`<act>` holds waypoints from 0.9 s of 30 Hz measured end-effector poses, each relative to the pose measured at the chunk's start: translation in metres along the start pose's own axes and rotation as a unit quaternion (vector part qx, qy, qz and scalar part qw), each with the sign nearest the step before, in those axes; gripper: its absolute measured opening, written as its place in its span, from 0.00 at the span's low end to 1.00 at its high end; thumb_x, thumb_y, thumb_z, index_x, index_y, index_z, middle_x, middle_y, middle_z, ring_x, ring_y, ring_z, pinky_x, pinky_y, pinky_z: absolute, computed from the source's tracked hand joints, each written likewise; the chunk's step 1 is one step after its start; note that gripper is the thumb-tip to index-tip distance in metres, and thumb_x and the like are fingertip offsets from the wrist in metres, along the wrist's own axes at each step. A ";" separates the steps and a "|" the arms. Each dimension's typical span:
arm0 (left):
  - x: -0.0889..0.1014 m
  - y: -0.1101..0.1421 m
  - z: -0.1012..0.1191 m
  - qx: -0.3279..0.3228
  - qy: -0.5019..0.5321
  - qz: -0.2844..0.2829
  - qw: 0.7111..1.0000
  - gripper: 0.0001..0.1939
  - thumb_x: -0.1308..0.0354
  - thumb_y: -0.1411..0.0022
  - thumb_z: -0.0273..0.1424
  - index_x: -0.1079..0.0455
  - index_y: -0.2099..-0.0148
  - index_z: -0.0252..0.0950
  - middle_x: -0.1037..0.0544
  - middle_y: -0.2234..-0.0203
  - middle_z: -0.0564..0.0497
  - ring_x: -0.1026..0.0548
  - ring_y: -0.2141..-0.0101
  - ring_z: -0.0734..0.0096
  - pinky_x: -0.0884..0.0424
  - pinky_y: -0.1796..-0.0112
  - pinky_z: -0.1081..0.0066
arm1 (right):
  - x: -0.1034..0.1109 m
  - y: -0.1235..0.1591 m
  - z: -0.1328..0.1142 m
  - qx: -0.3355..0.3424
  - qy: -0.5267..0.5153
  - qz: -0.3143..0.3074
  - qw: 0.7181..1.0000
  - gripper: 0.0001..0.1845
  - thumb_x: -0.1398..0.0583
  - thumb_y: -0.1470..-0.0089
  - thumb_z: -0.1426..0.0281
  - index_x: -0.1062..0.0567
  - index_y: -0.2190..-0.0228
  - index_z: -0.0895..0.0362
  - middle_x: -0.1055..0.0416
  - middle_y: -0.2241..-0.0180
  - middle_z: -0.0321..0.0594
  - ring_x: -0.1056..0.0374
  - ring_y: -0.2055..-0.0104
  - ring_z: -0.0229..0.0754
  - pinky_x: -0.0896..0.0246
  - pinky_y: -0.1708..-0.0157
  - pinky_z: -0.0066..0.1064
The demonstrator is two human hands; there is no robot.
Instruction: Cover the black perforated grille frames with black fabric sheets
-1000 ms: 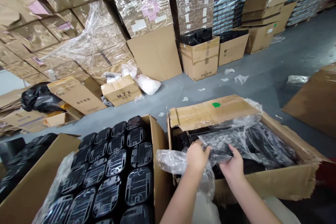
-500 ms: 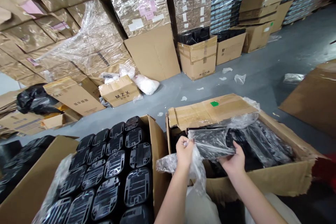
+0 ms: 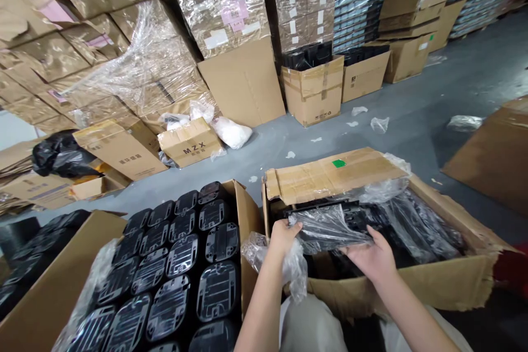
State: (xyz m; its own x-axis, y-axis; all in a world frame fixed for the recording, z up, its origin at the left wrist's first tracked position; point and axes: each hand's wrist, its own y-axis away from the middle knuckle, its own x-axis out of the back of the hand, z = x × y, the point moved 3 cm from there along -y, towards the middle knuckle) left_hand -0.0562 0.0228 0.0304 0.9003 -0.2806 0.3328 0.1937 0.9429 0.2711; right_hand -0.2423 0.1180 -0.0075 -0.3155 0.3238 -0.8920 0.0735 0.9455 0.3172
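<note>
In the head view, a flat black part in a clear plastic bag [image 3: 330, 223] is held over the open carton [image 3: 383, 280] in front of me. My left hand [image 3: 284, 237] grips its left end, the thumb pressed on the film. Loose film [image 3: 295, 269] hangs crumpled below that hand. At the other end, my right hand [image 3: 373, 256] has its thumb on the near right corner and its fingers beneath, partly hidden. A bare black edge shows along the far side of the part. More bagged black parts [image 3: 421, 225] lie in the carton.
Left of the carton stands a box of black rounded-square pieces [image 3: 168, 305], with another box [image 3: 61, 280] beyond it. Scraps of film [image 3: 379, 124] litter the grey floor. Wrapped carton stacks [image 3: 223, 5] line the back. A brown carton [image 3: 490, 159] stands at right.
My left hand has shifted slightly left and down. The bag's film has slid, and more of the black edge shows on the far side. The right hand stays at its corner.
</note>
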 end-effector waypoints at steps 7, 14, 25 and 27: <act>0.001 0.007 0.009 0.000 0.014 -0.036 0.999 0.16 0.40 0.61 0.40 0.33 0.81 0.29 0.32 0.86 0.52 0.36 0.80 0.74 0.42 0.77 0.74 | 0.022 0.000 -0.032 -0.101 0.244 0.120 0.957 0.10 0.37 0.62 0.66 0.27 0.71 0.52 0.25 0.71 0.36 0.30 0.64 0.47 0.35 0.70 0.35; 0.061 0.020 0.052 -0.047 0.040 0.102 0.993 0.08 0.46 0.58 0.31 0.32 0.78 0.31 0.31 0.83 0.52 0.37 0.81 0.76 0.45 0.80 0.77 | 0.019 0.003 -0.061 -0.075 0.345 0.062 0.933 0.12 0.37 0.61 0.66 0.27 0.68 0.50 0.25 0.70 0.36 0.29 0.67 0.44 0.35 0.70 0.30; 0.122 0.069 0.098 -0.074 0.233 0.419 0.874 0.12 0.43 0.59 0.37 0.36 0.76 0.33 0.36 0.86 0.58 0.39 0.84 0.79 0.43 0.80 0.76 | -0.023 -0.021 0.019 0.268 0.581 0.042 0.767 0.23 0.46 0.53 0.63 0.39 0.55 0.59 0.31 0.59 0.47 0.34 0.58 0.46 0.43 0.55 0.40; 0.117 0.064 0.094 -0.080 0.233 0.405 0.880 0.14 0.41 0.62 0.35 0.34 0.72 0.32 0.33 0.85 0.57 0.37 0.83 0.78 0.41 0.78 0.76 | -0.033 -0.020 0.050 0.290 0.641 0.026 0.711 0.25 0.50 0.50 0.66 0.44 0.50 0.58 0.34 0.56 0.48 0.36 0.56 0.46 0.42 0.56 0.39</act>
State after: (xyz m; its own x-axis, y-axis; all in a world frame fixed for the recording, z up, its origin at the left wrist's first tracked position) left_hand 0.0245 0.0335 0.1717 0.8230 0.5651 -0.0575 -0.5671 0.8232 -0.0280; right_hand -0.1855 0.0897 -0.0004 -0.8733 0.4124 0.2592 0.3766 0.9092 -0.1778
